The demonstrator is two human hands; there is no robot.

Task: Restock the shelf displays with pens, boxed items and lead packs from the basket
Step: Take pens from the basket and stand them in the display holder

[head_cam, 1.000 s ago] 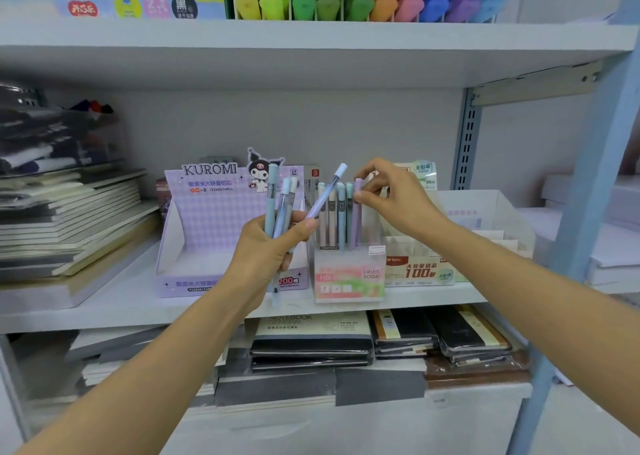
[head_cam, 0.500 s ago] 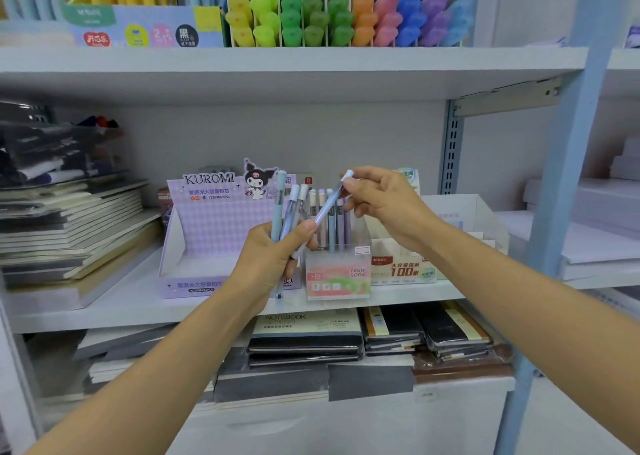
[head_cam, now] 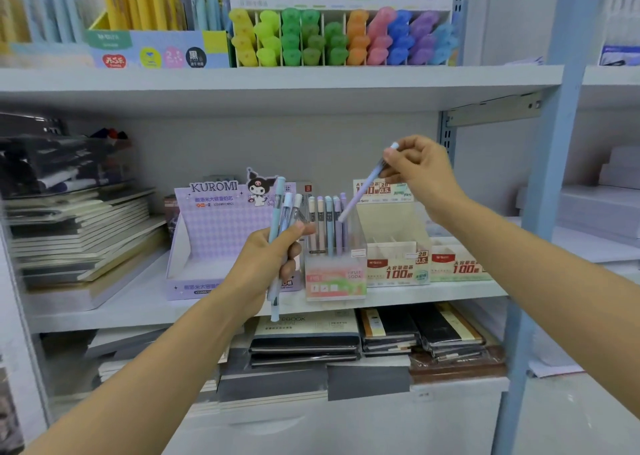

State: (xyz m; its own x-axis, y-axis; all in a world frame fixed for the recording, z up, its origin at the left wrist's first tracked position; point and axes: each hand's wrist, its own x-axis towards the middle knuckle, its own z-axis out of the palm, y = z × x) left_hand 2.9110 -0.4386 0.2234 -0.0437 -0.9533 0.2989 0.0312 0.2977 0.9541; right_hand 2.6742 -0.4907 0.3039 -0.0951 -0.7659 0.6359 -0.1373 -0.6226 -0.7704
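Note:
My left hand (head_cam: 265,264) grips a bunch of three pastel blue pens (head_cam: 282,219), held upright in front of the purple Kuromi display box (head_cam: 207,232). My right hand (head_cam: 419,170) pinches the top end of a single lilac pen (head_cam: 363,191), which slants down to the left with its tip over the clear pen holder (head_cam: 336,278). Several pastel pens (head_cam: 327,226) stand upright in that holder on the middle shelf. The basket is out of view.
Cardboard lead-pack boxes (head_cam: 398,264) stand right of the holder. Stacked notebooks (head_cam: 79,232) fill the shelf's left end, more notebooks (head_cam: 311,340) lie on the shelf below. Highlighters (head_cam: 343,38) and pen boxes line the top shelf. A blue upright post (head_cam: 547,212) stands at right.
My right hand has taken one lilac pen out of the left hand's bunch and lifted it up and to the right, above the holder. The view has tilted upward.

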